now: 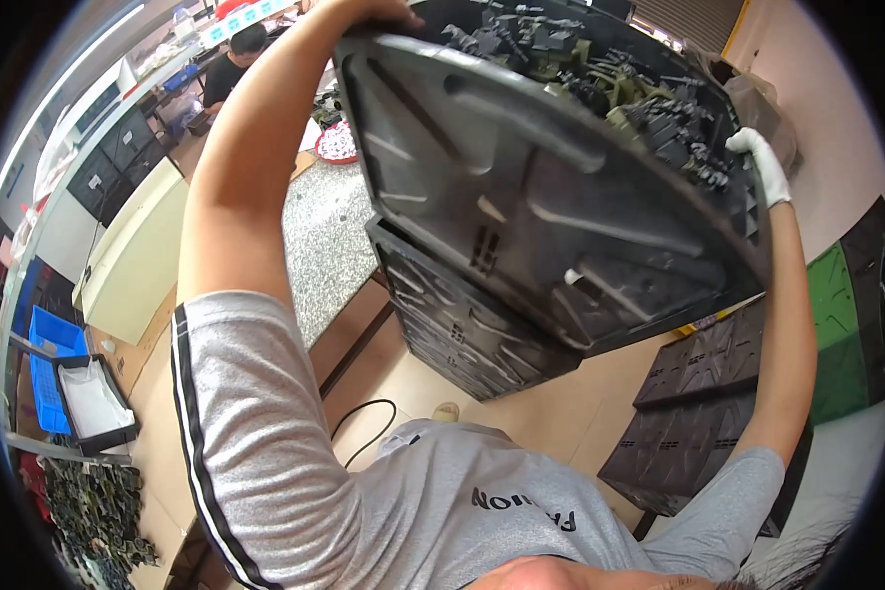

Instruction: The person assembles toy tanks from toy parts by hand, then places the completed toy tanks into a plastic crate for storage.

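Between my raised arms a large black plastic crate [521, 187] is tilted, its broad ribbed side facing me. Inside it lies a heap of small dark grey and olive-green plastic parts [619, 93]. At its far left rim my left hand [388, 12] grips the edge, partly cut off by the top of the picture. My right hand [760, 162], in a white glove, is curled over the right rim. Just under the held crate stands another black crate [462, 324]; whether the two touch I cannot tell.
A speckled grey tabletop [324, 241] lies to the left, with a red-rimmed dish [336, 145] on it. Stacked dark crates [688, 413] and a green crate [836, 334] stand right. A person [231, 69] sits far left. Blue bins [54, 344] and a cable [369, 428] are lower left.
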A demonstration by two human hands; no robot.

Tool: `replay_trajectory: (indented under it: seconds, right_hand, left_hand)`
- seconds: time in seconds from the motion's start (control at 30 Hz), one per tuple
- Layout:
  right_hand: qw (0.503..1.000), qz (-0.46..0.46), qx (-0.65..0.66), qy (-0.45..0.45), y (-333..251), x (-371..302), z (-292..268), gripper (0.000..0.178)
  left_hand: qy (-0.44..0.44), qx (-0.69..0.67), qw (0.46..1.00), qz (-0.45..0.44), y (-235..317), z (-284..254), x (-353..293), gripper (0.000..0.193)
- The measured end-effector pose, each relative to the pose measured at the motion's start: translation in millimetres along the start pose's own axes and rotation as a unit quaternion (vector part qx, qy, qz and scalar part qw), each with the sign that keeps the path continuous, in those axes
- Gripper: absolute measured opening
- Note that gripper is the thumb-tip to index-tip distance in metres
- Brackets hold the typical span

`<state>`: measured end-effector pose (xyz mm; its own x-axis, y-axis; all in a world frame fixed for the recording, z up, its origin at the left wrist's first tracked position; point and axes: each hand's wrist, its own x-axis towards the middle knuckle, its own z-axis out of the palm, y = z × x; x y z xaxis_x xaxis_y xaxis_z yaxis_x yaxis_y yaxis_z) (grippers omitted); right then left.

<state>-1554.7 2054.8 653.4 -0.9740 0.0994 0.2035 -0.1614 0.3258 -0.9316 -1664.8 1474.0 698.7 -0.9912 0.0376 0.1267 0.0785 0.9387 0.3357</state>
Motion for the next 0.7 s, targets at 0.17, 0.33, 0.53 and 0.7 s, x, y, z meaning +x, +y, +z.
replay_trajectory:
  seconds: [0.17, 0.33, 0.53, 0.7]
  right_hand:
    - [0.995, 0.060, 0.074, 0.007, 1, 16, 40, 0.013]
    - [0.989, 0.089, 0.105, 0.048, -4, 0, 79, 0.015]
    - [0.975, -0.128, -0.145, -0.107, 27, 16, 10, 0.031]
    - [0.990, -0.041, -0.098, 0.096, 42, -76, 69, 0.035]
  left_hand:
    - [0.000, 0.060, 0.992, 0.113, -68, 19, 53, 0.058]
    - [-0.048, -0.027, 0.992, 0.112, -72, 20, 34, 0.045]
    - [-0.067, -0.214, 0.893, 0.390, -144, 28, 34, 0.058]
    - [0.170, -0.084, 0.898, 0.398, -119, 45, -21, 0.050]
